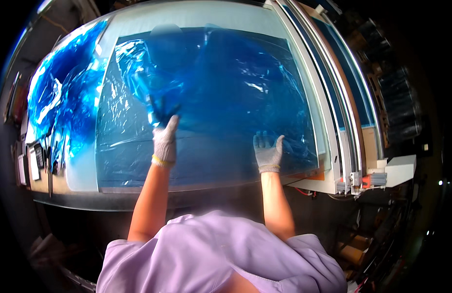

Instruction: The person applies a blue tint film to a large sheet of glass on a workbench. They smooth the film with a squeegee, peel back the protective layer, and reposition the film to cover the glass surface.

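Both my hands wear whitish knit gloves and reach over a large sheet of clear blue film [221,78] on the table. My left hand [164,139] has its fingers spread, and they show dark blue through a wrinkled, shiny part of the film. Its thumb stands out uncovered on the right side. Further right, my right hand [268,152] is open, fingers stretched forward and thumb apart, near the film's right part. Its fingertips look bluish; I cannot tell whether they lie under the film or on it. Beneath is a flat, dark bluish-grey sheet [211,168].
Crumpled bright blue film [65,93] heaps at the table's left, near a calculator [39,155]. Metal rails [340,97] run along the right side, ending in a white housing [400,171]. The table's dark front edge [89,201] lies before me. Dark wrapped rolls [399,102] stand beyond the rails.
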Demonstrator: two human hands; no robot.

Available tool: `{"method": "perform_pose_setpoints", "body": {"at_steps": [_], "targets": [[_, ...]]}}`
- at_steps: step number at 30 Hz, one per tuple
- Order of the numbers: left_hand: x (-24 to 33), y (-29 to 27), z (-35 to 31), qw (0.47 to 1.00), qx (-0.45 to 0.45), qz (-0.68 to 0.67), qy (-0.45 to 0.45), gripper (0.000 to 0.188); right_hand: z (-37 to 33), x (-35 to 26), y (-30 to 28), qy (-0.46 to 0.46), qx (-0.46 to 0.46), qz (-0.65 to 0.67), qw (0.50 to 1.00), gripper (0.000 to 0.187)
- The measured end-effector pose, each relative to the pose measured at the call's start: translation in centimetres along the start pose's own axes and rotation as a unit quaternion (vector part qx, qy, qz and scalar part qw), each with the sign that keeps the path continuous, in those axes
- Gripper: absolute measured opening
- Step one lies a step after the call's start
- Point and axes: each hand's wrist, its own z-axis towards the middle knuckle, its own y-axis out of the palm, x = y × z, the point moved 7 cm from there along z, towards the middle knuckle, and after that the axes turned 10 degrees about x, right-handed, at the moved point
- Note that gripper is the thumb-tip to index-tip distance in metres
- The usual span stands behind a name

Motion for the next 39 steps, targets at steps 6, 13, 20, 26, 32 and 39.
{"method": "perform_pose_setpoints", "body": {"at_steps": [6, 13, 20, 26, 32, 39], "targets": [[0.7, -7.4, -3.2, 0.982, 0.102, 0.145, 0.064, 0.083, 6.0, -4.3, -4.0, -0.042, 0.091, 0.071, 0.992, 0.017], [0.8, -13.2, -2.2, 0.986, 0.152, -0.050, 0.054, 0.061, 10.8, -14.3, -10.1, -0.058, 0.079, 0.007, 0.995, 0.005], [0.3, -16.9, -2.8, 0.923, 0.369, -0.109, 0.015, 0.049, 9.1, -23.6, -12.2, -0.166, 0.096, -0.073, 0.979, 0.011], [6.0, -23.8, -2.5, 0.916, 0.378, -0.110, 0.077, 0.031, 2.9, -30.0, -6.8, -0.292, 0.136, -0.130, 0.938, 0.054], [10.5, -30.3, -5.2, 0.834, 0.529, 0.045, 0.153, 0.017, -3.9, -33.7, -2.3, -0.373, 0.172, -0.163, 0.897, 0.060], [15.7, -35.1, 2.5, 0.923, 0.360, 0.083, 0.108, 0.031, -3.7, -32.0, 6.4, -0.371, 0.067, -0.228, 0.898, 0.049]]}}
